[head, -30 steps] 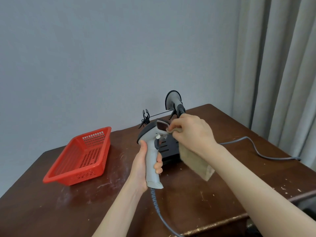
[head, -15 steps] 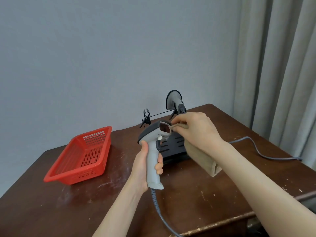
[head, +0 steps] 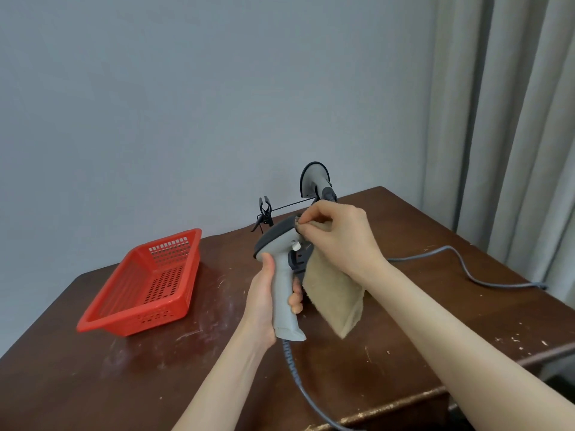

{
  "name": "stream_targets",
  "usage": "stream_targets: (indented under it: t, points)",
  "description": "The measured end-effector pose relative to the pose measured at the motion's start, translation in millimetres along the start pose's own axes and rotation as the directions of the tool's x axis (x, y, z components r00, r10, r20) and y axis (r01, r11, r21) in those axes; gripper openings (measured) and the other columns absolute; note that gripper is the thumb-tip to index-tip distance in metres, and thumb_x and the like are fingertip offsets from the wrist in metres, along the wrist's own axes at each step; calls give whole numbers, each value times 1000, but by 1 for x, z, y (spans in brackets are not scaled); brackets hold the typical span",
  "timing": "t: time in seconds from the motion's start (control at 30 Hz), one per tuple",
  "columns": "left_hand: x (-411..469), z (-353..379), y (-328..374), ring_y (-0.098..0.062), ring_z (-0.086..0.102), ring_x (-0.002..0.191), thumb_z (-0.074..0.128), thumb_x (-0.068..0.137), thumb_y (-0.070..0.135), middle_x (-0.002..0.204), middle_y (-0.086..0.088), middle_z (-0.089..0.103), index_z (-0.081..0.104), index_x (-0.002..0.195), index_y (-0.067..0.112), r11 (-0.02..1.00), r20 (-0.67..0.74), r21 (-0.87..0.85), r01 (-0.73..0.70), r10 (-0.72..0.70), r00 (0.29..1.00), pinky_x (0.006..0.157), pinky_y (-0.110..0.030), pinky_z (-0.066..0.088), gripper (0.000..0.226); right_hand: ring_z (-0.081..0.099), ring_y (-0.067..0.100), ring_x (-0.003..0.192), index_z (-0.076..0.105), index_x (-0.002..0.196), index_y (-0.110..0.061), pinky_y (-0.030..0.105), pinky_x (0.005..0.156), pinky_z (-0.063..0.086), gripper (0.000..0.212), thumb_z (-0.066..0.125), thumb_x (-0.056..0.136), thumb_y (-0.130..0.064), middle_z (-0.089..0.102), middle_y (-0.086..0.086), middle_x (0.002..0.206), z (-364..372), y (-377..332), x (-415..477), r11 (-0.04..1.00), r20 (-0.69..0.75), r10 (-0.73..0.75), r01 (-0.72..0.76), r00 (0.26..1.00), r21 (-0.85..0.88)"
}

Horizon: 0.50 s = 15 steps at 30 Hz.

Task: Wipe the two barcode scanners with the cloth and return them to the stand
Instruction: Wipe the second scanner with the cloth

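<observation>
My left hand (head: 264,303) grips the grey handle of a barcode scanner (head: 281,275) and holds it upright above the table, its dark head pointing right. My right hand (head: 337,237) pinches a beige cloth (head: 334,293) against the scanner's front window, and the cloth hangs down below the hand. A second grey scanner (head: 314,180) sits in the stand at the back, mostly hidden behind my right hand. A dark base (head: 297,259) shows just behind the held scanner.
A red perforated plastic basket (head: 146,284) stands on the left of the brown wooden table (head: 124,368). Grey cables (head: 466,272) trail to the right edge and off the front. A thin black clip arm (head: 264,213) sticks up at the back. Curtains hang on the right.
My right hand has shifted the cloth over the scanner's window, which is now covered. The cloth hangs lower and more in front. The left hand has kept its grip.
</observation>
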<state>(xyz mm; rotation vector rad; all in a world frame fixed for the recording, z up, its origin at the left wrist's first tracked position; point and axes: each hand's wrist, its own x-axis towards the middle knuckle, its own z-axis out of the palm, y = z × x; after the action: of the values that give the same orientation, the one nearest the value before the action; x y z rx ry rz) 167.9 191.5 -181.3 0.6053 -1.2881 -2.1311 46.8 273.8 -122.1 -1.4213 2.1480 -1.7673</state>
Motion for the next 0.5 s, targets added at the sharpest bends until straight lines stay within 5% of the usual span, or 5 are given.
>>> stream_targets:
  t: [0.17, 0.3, 0.43, 0.5]
  points:
    - [-1, -1, 0, -13, 40, 35, 49, 75, 56, 55, -8, 49, 55, 93, 5, 999, -6, 45, -28, 28, 1000, 33, -20, 36, 55, 63, 20, 81, 68, 80, -28, 32, 70, 50, 4, 65, 81, -26, 68, -3, 79, -6, 13, 5, 962, -20, 98, -100, 995, -254]
    - [2, -1, -1, -13, 41, 35, 50, 75, 57, 55, -9, 48, 56, 93, 3, 999, -15, 38, -27, 28, 999, 33, -21, 36, 57, 64, 7, 79, 69, 71, -27, 25, 74, 50, 8, 70, 76, -21, 69, -10, 73, -2, 2, 3, 996, -7, 86, -86, 996, 20]
    - [1, -4, 0, -13, 40, 35, 49, 76, 56, 55, -9, 49, 55, 93, 4, 998, -19, 53, -34, 35, 999, 33, -20, 36, 55, 63, 19, 84, 70, 79, -29, 31, 74, 50, 8, 64, 80, -24, 69, -3, 83, -5, 10, 4, 967, 1, 118, -114, 993, -229]
    - [1, -5, 0, -13, 41, 35, 50, 75, 56, 55, -9, 49, 55, 93, 4, 998, -25, 43, -34, 35, 999, 33, -20, 36, 55, 62, 11, 79, 71, 78, -26, 24, 72, 49, 4, 67, 79, -25, 68, -8, 78, -7, 9, 5, 985, -30, 107, -110, 994, -129]
